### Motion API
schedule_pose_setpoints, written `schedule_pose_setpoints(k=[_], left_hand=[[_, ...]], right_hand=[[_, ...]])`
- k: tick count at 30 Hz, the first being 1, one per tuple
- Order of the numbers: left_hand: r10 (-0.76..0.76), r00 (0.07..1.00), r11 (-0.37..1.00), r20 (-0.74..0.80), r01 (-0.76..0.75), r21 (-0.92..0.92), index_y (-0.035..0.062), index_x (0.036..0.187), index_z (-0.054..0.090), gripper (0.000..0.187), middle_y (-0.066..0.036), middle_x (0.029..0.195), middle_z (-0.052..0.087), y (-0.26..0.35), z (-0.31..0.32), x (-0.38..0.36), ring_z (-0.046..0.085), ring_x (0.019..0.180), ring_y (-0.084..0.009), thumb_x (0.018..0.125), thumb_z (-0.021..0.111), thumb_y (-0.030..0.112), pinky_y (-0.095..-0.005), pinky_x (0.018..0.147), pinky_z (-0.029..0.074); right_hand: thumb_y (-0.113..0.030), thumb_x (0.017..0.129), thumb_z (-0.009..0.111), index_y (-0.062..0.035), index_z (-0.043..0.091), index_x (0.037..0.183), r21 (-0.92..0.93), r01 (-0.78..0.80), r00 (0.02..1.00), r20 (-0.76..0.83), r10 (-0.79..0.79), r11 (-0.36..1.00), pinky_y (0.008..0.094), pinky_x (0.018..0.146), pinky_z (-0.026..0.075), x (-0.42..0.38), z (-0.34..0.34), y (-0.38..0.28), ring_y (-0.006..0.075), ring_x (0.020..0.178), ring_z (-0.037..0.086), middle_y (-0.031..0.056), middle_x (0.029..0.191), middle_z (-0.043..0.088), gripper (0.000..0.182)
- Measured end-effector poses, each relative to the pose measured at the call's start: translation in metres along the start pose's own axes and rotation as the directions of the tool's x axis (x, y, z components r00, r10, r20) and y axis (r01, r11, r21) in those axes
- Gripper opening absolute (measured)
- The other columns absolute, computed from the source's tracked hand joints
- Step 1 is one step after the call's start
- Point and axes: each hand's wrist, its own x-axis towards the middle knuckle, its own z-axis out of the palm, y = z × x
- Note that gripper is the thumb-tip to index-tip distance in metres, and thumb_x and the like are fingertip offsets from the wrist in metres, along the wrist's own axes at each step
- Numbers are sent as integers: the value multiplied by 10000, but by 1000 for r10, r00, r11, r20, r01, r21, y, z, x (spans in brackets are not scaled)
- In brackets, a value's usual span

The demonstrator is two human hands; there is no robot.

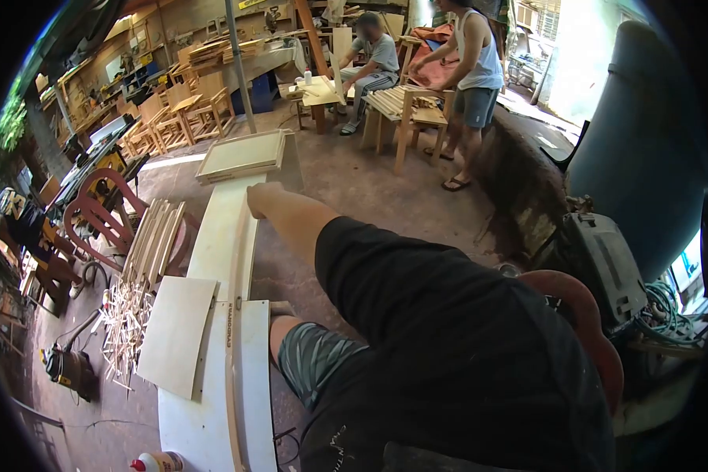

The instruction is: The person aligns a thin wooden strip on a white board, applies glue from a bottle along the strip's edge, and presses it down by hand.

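Observation:
My right hand [263, 200] reaches out to the far end of a long, thin wooden strip [230, 370]. Its fingers look curled around the strip's end, though they are partly hidden. The strip lies lengthwise on a pale board [256, 354] that forms a narrow work surface. A square plywood panel [177, 334] rests beside the strip. Just beyond my hand sits a stack of framed panels [242, 153]. A glue bottle [159, 462] with a red cap lies at the near end. I do not see my left hand.
Wooden slats [156, 240] lie across a red plastic chair [102, 208], above a pile of thin offcuts [126, 322]. A vacuum [69, 370] stands on the floor. Two people work at the back, and another person [27, 232] is at left. A large tank [645, 149] stands right.

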Motion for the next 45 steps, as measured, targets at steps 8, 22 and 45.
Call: schedule_pose_setpoints(k=[8, 22, 45], left_hand=[[364, 870, 926, -332, -378, 25, 25, 872, 822, 287, -158, 847, 776, -28, 34, 7, 711, 684, -331, 973, 779, 291, -420, 629, 586], [322, 880, 944, -348, -328, 43, 72, 933, 864, 155, -125, 957, 813, -23, 40, 22, 747, 818, -301, 912, 831, 222, -427, 757, 602], [-136, 990, 990, 27, 137, -16, 82, 947, 867, 191, -133, 898, 795, 22, -5, 21, 728, 761, -301, 936, 802, 261, -420, 671, 581]], right_hand=[[-148, 942, 663, -61, 533, 1505, 13, 117, 992, 41, -117, 993, 485, 1051, 556, 3, 11, -72, 308, 1321, 663, 126, 1475, 652, 585], [-130, 907, 697, -63, 554, 1488, 41, 47, 998, 46, -49, 998, 473, 1024, 563, 4, 10, -62, 316, 1311, 671, 133, 1456, 667, 602], [-137, 948, 588, -105, 171, 1717, 80, 14, 1000, 18, -16, 997, 496, 1038, 553, 3, -8, -66, 346, 1316, 659, 128, 1496, 637, 875]])
